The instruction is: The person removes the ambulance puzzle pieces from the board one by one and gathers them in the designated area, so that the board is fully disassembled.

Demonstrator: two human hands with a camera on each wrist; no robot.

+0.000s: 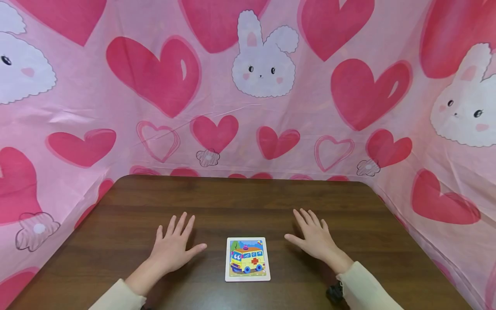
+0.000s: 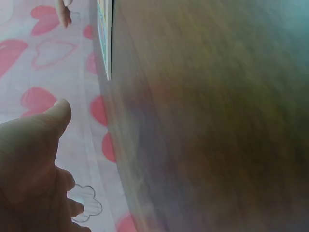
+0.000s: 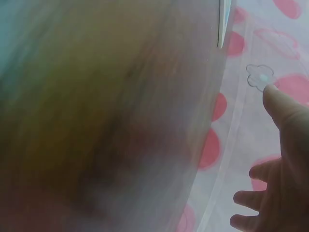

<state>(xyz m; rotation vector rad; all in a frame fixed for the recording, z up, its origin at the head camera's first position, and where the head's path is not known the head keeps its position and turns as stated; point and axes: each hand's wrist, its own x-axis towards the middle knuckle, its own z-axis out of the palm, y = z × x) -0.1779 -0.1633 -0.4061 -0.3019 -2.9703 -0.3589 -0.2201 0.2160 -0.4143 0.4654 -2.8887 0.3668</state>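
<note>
A small square jigsaw puzzle (image 1: 248,259) with a white frame lies flat on the brown wooden table (image 1: 248,202), showing a yellow ambulance with a face. To its left my left hand (image 1: 173,249) is spread, palm down, fingers straight and apart from the puzzle. My right hand (image 1: 314,239) is spread likewise on the right side, holding nothing. Each wrist view shows the thumb and some fingers of its hand; the puzzle's edge (image 2: 109,43) shows at the top of the left wrist view, and a sliver of the puzzle (image 3: 223,24) in the right one.
A pink cloth (image 1: 248,107) with hearts and white rabbits hangs behind the table and along both sides. A dark band (image 1: 335,292) sits at the right sleeve's cuff.
</note>
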